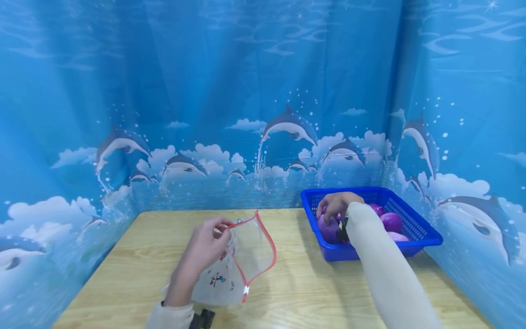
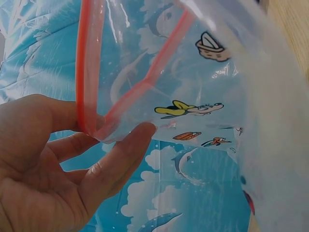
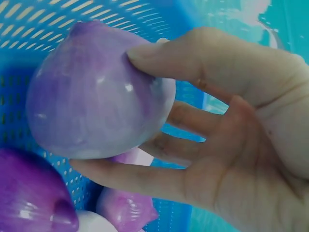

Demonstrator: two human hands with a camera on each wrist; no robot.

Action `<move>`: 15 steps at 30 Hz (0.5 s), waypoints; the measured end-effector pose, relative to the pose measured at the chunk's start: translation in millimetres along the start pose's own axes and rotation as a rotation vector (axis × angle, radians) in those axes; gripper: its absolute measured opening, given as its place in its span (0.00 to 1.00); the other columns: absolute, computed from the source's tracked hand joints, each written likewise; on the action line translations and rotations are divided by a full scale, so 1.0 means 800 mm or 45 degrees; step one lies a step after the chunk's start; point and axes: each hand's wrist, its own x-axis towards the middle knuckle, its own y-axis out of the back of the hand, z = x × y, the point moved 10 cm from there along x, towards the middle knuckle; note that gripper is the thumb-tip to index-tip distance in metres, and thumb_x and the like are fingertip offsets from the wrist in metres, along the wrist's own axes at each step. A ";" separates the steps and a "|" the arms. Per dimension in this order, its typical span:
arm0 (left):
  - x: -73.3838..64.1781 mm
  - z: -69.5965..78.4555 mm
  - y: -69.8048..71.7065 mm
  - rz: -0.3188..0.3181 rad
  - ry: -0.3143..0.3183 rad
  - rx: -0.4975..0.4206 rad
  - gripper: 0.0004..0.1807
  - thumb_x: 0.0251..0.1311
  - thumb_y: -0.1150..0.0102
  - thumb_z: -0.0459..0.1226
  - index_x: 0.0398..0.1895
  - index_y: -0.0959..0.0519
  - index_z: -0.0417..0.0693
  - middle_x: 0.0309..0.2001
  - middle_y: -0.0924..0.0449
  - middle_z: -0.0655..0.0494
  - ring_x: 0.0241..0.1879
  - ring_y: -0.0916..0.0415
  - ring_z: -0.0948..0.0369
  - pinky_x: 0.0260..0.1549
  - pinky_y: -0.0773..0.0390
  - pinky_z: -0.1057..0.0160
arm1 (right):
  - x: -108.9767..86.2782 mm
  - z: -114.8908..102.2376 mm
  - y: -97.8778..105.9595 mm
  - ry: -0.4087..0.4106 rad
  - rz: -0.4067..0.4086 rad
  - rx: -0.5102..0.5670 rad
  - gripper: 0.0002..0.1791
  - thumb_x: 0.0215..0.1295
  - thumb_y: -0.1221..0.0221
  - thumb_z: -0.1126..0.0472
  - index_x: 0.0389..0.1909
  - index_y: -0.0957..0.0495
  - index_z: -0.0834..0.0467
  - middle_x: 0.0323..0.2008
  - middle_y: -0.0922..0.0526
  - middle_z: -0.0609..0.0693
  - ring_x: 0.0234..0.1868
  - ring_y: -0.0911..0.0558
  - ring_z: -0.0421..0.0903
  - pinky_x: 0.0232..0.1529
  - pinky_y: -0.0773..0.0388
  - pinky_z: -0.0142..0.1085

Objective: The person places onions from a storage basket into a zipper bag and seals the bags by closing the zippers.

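Note:
My left hand [image 1: 205, 246] pinches the red-edged mouth of a clear zip bag [image 1: 219, 288] above the table. The bag's mouth gapes toward the right, and a white slider sits at its near corner. Small cartoon prints show on the plastic in the left wrist view, with thumb and fingers at the red strip [image 2: 87, 63]. Inside the blue basket, my right hand [image 1: 340, 203] grips a pale purple onion [image 3: 96, 96], thumb on its upper side and fingers beneath. Other purple onions [image 1: 392, 222] lie beside it in the basket.
The blue plastic basket [image 1: 429, 240] with perforated walls stands at the table's right back. Under both lies a light wood table [image 1: 135, 265]. A blue dolphin-print curtain [image 1: 230, 114] hangs behind the table and along its sides.

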 end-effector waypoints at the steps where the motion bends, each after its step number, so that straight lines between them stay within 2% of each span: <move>1: 0.000 0.000 -0.001 0.000 -0.002 0.001 0.15 0.67 0.43 0.34 0.55 0.17 0.49 0.47 0.16 0.50 0.44 0.16 0.57 0.37 0.12 0.61 | -0.001 -0.001 0.001 0.018 -0.014 0.018 0.19 0.56 0.32 0.67 0.50 0.20 0.55 0.43 0.22 0.52 0.37 0.25 0.46 0.31 0.23 0.32; 4: 0.001 0.000 -0.003 -0.002 -0.001 0.005 0.15 0.67 0.42 0.34 0.55 0.17 0.49 0.47 0.16 0.50 0.44 0.17 0.57 0.37 0.12 0.62 | -0.006 -0.001 0.005 0.062 -0.038 0.101 0.20 0.56 0.31 0.68 0.51 0.21 0.57 0.48 0.22 0.53 0.40 0.24 0.47 0.36 0.18 0.36; 8: 0.002 0.000 -0.004 0.004 0.013 0.004 0.15 0.67 0.42 0.34 0.54 0.17 0.51 0.46 0.16 0.51 0.43 0.17 0.58 0.37 0.13 0.62 | -0.018 -0.008 0.018 0.139 -0.043 0.124 0.20 0.58 0.29 0.64 0.51 0.22 0.58 0.53 0.22 0.55 0.46 0.23 0.50 0.46 0.12 0.43; 15: 0.001 0.000 -0.002 0.011 0.011 0.008 0.14 0.68 0.43 0.34 0.54 0.16 0.51 0.46 0.16 0.50 0.43 0.17 0.57 0.35 0.13 0.63 | -0.038 -0.039 0.036 0.287 -0.050 0.093 0.21 0.60 0.31 0.62 0.54 0.24 0.58 0.63 0.23 0.56 0.52 0.20 0.52 0.48 0.10 0.47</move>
